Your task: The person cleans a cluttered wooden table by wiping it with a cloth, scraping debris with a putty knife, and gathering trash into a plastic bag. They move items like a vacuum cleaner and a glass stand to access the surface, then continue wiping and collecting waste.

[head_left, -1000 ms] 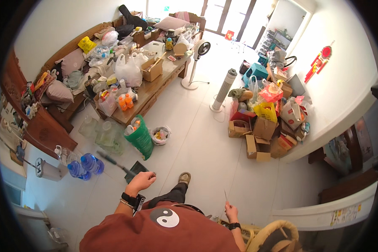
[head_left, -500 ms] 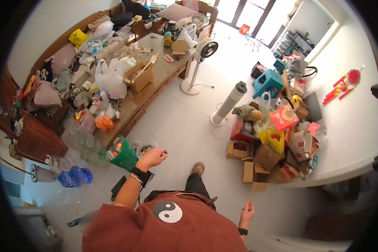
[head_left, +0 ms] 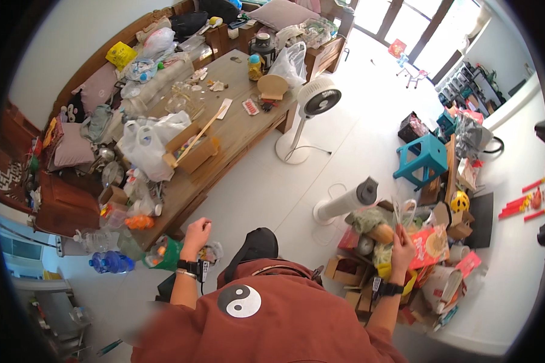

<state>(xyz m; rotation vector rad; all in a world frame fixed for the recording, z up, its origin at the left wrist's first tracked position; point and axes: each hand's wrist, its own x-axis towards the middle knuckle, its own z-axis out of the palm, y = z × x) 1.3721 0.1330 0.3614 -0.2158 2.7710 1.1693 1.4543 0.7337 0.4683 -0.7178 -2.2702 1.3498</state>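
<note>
My left hand [head_left: 196, 235] is in mid-air in front of the wooden table's near corner, fingers curled in with nothing visible in them. A dark band and a light bracelet circle that wrist. The green bin [head_left: 163, 254] is just left of it. My right hand [head_left: 401, 249] is raised in front of the heap on the right, fingers pointing up, a dark watch on the wrist. Closest to it are a pale plastic bag [head_left: 407, 213], a tan rounded item [head_left: 381, 233] and a red printed package [head_left: 429, 247]. Whether these fingers touch or hold anything is unclear.
A pedestal fan [head_left: 318, 100] and a white tower-shaped appliance [head_left: 347, 202] stand on the tiled floor ahead. The cluttered wooden table [head_left: 239, 130] runs along the left, bearing an open cardboard box [head_left: 191, 151]. A blue stool [head_left: 422, 158] is beyond the heap. Blue-tinted bottles [head_left: 111, 262] lie at left.
I have moved forward, and the fan, tower appliance and heap appear nearer. My right hand has risen from low beside me to the heap. My left hand's fingers are more curled.
</note>
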